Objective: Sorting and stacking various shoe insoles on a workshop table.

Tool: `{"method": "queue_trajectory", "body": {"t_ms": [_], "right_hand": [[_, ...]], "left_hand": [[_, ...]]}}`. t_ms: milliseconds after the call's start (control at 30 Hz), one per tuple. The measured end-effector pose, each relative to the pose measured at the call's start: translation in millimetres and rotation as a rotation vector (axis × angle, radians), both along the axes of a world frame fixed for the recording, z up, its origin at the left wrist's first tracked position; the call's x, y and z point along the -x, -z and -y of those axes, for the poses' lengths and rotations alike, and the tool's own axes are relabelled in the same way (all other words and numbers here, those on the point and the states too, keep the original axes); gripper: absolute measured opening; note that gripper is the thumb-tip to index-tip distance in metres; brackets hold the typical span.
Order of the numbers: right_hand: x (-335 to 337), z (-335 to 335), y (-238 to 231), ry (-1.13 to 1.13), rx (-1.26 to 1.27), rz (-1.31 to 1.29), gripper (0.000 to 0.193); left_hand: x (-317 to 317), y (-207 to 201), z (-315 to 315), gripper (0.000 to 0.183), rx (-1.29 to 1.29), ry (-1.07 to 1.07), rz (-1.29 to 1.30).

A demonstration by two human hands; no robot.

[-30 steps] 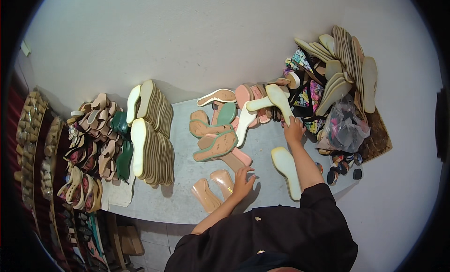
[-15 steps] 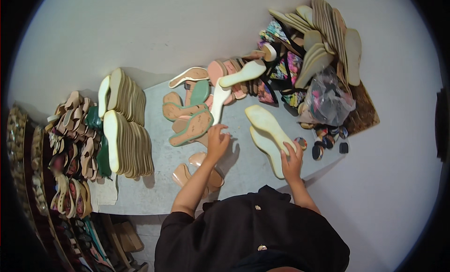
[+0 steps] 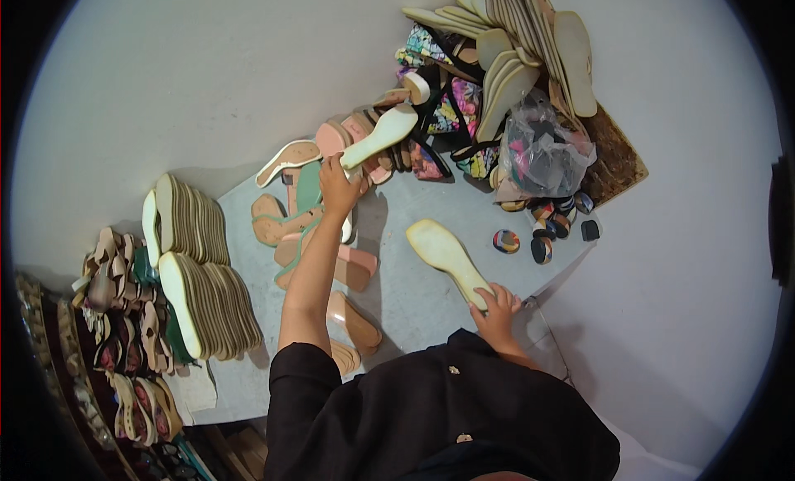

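Note:
My left hand [image 3: 338, 187] reaches to the back of the table, its fingers closed on the narrow end of a white shoe insole [image 3: 385, 135] that lies across several sandals. Another white piece beneath is mostly hidden by this hand. My right hand [image 3: 497, 311] grips the narrow end of a pale cream insole [image 3: 443, 253] at the table's near right edge, with the wide end pointing away to the left. Whether a second insole lies under it cannot be seen. Tan soles with green edging [image 3: 286, 224] lie beside my left forearm.
Two stacks of insoles [image 3: 219, 307] stand at the left, next to piled sandals [image 3: 112, 274] and a shelf. At the back right are floral wedge shoes [image 3: 454, 108], more insoles [image 3: 571, 62] and a plastic bag [image 3: 546, 154]. Small round colourful pieces [image 3: 507, 241] lie near the right edge.
My left hand has moved farther back, onto the white insole. My right hand has drawn nearer to me; the two offset cream insoles there now show as one. The whole view has shifted.

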State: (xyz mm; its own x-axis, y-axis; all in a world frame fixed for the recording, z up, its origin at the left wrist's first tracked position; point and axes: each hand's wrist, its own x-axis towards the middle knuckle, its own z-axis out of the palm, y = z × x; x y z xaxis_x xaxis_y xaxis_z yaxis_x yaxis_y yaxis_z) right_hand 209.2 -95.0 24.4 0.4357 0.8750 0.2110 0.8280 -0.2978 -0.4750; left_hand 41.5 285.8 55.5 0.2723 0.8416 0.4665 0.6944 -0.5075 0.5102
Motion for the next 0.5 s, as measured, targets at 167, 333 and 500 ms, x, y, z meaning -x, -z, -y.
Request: {"method": "queue_trajectory", "body": {"t_ms": [167,333,500], "right_hand": [[-1,-2,20,-0.023,-0.09,-0.042,0.035],[1,-7,24,0.003,-0.132,-0.038,0.035],[1,-7,23,-0.037,-0.127,-0.044,0.037]], "left_hand": [[-15,10,-42,0.079,0.042,0.021,-0.149],[-16,27,-64,0.075,0.216,-0.025,-0.316],[-7,22,-52,0.071,0.111,-0.035,-0.318]]}}
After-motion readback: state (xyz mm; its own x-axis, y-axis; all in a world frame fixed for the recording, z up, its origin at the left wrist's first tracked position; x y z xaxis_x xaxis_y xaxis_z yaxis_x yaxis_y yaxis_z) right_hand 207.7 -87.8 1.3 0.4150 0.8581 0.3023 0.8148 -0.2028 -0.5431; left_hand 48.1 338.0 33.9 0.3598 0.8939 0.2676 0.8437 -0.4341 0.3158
